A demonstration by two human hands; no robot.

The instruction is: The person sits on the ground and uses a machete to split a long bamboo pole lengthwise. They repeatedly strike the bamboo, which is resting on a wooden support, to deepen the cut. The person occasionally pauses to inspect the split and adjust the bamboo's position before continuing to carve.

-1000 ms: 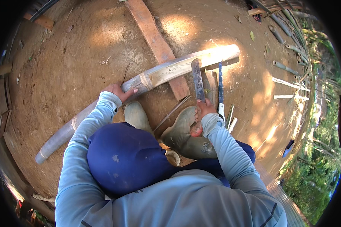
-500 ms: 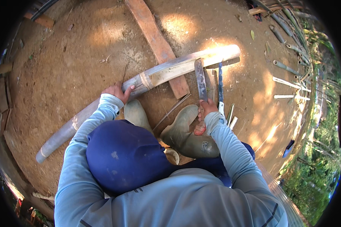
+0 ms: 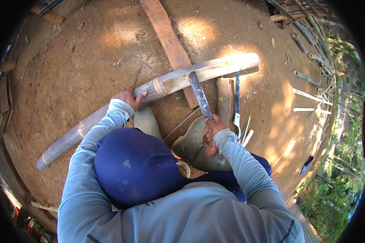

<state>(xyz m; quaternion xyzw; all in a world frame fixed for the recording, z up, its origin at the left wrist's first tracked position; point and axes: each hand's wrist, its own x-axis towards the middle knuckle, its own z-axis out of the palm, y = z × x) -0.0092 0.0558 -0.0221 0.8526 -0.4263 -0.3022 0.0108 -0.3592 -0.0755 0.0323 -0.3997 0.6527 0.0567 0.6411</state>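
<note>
Head view: grips a machete (image 3: 200,95) in the closed right hand (image 3: 215,126), with blade tip at the split side of a bamboo pole (image 3: 151,90) across a wooden plank (image 3: 166,36). Rests the left hand (image 3: 128,99), thumb spread, on the pole; impossible to tell how far curled.

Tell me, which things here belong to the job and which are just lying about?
In use, it seems:
Pole, under the left fingers
Machete, in the right fingers
Plank, beneath the pole

Apparently just lying about:
Saw
Bamboo offcut
Pale strip
Leaf
</note>
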